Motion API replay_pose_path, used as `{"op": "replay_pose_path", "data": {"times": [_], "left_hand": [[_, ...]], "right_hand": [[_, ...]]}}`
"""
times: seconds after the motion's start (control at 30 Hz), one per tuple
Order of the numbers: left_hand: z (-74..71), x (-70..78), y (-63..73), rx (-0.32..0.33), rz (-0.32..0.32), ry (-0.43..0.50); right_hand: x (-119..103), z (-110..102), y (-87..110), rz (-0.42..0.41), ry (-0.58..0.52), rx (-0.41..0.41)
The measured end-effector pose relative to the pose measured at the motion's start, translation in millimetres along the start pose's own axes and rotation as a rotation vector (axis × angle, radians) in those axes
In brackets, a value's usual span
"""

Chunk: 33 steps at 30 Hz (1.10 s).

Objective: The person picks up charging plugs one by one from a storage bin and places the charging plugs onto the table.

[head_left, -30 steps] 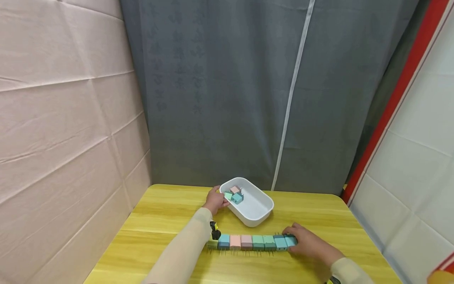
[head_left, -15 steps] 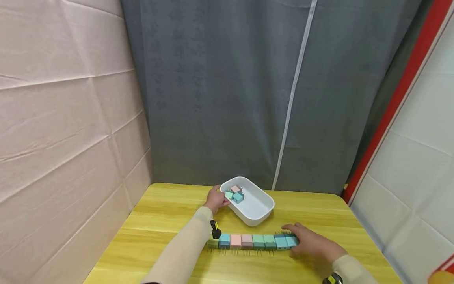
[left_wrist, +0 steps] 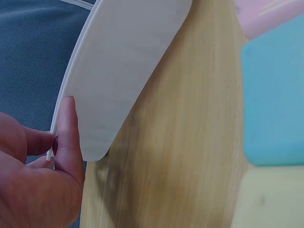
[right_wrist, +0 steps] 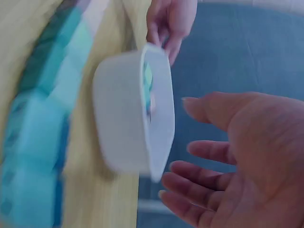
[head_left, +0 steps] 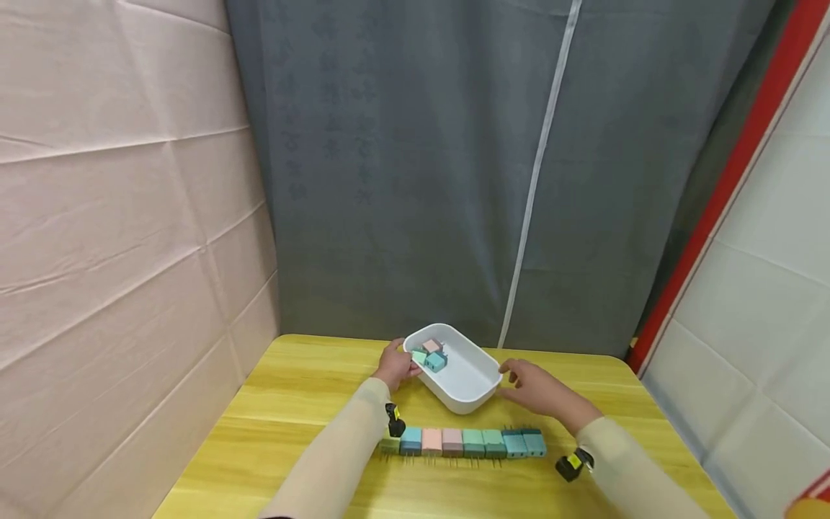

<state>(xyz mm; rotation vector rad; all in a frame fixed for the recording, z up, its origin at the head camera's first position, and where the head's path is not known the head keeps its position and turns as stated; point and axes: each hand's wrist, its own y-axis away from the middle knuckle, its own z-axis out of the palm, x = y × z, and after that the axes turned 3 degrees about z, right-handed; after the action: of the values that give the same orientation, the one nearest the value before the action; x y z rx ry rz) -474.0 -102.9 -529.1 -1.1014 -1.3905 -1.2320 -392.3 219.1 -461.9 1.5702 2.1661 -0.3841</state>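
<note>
A white plastic bin stands on the table, its left end pinched at the rim between the thumb and fingers of my left hand. Inside lie a pink block, a teal block and a light green block. My right hand is beside the bin's right end, fingers loosely spread; in the right wrist view nothing is between them. Nearer the front runs a straight row of pastel blocks with thin pins sticking out along its sides. My left sleeve and wrist camera partly cover the row's left end.
The yellow wood-grain table carries the bin and the row, with a strip of tabletop between them. A grey curtain hangs behind the table. Pale cloth walls close off both sides.
My right hand has left the right end of the block row and moved forward and left to the bin's right end. My left hand still holds the rim.
</note>
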Motion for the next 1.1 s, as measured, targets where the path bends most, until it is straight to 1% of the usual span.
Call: {"op": "replay_pose_path", "data": {"times": [0.1, 0.23, 0.33, 0.43, 0.5, 0.57, 0.7, 0.73, 0.8, 0.93, 1.1], "left_hand": [[-1.5, -0.3, -0.7, 0.003, 0.004, 0.006], [-2.9, -1.7, 0.0, 0.005, 0.012, 0.017], [-3.0, -3.5, 0.5, -0.001, 0.012, 0.019], [-2.1, -5.2, 1.4, -0.009, 0.010, 0.018], [-1.5, -4.9, 3.1, -0.014, 0.017, 0.017], [-1.0, -3.2, 5.7, -0.018, 0.025, 0.025], [0.3, 0.4, 10.8, -0.020, 0.027, 0.043], [0.5, 1.3, 12.3, -0.018, 0.026, 0.045], [0.8, 2.5, 14.5, -0.015, 0.025, 0.048], [0.1, 2.9, 16.1, -0.014, 0.031, 0.057], [-0.8, -1.1, 11.6, -0.017, 0.040, 0.058]], "right_hand": [[-23, 10, -33.9, 0.005, -0.022, -0.003], [-48, 29, -74.8, 0.031, -0.016, -0.048], [-60, 46, -100.2, 0.036, 0.007, -0.056], [-68, 60, -120.4, 0.051, 0.011, -0.036], [-72, 66, -129.7, 0.069, 0.019, -0.025], [-75, 71, -136.7, 0.068, 0.050, -0.012], [-78, 80, -146.8, 0.069, 0.115, 0.009], [-78, 83, -149.0, 0.073, 0.115, 0.015], [-75, 89, -153.8, 0.096, 0.106, 0.014], [-66, 102, -164.2, 0.108, 0.093, 0.026], [-53, 117, -173.5, 0.100, 0.099, 0.089]]}}
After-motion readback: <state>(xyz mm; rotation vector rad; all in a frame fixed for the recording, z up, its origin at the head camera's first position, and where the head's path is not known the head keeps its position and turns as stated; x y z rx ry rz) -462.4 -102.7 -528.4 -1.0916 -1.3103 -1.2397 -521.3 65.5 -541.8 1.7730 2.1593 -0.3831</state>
